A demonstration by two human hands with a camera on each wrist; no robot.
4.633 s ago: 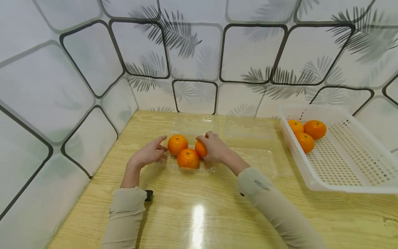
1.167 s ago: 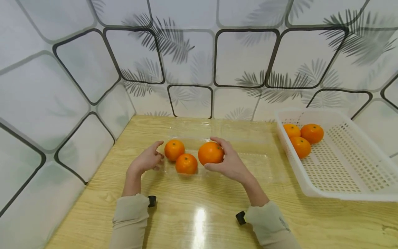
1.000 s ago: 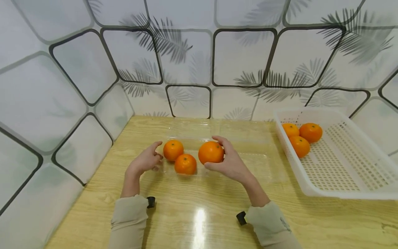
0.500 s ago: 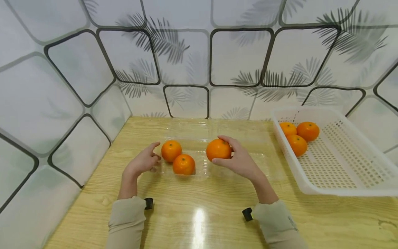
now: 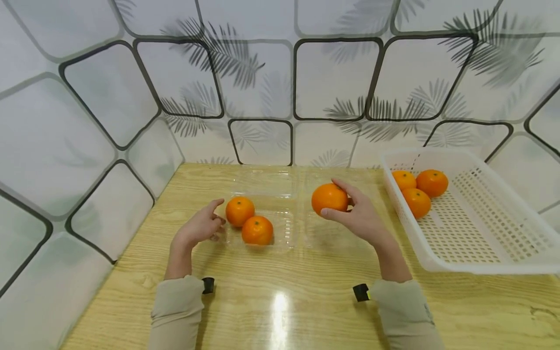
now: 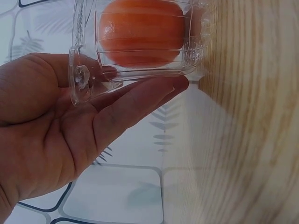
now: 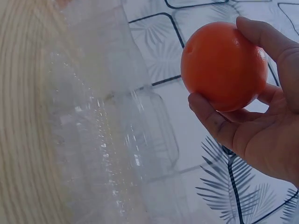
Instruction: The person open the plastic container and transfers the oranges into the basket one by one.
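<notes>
- Head view: your right hand (image 5: 365,221) holds one orange (image 5: 329,199), thumb on the near side and fingers round the far side.
- That orange is in front of you, over the right clear box (image 5: 321,237); your right wrist view shows it apart from the plastic, held in the air.
- Your left hand (image 5: 201,228) is at the outer end of the left clear box (image 5: 288,228). Your left wrist view shows the fingers lying fairly straight along the outside of its wall, touching it, with the thumb spread away from them by the rim; the grip is wide and loose.
- Inside that left box you have two fruits: a back orange (image 5: 239,211) and a front orange (image 5: 257,230), set close together. You can't tell here whether the two boxes are joined.
- To your right stands a white basket (image 5: 494,268) with a holed floor; three oranges (image 5: 417,203) sit bunched in its far left corner.
- Everything rests on a pale wood-grain table (image 5: 245,311), with a patterned wall (image 5: 337,78) of dark outlines and grey leaves behind it.
- Your beige sleeves (image 5: 177,306) are turned up, and small black objects (image 5: 361,292) show at both cuffs.
</notes>
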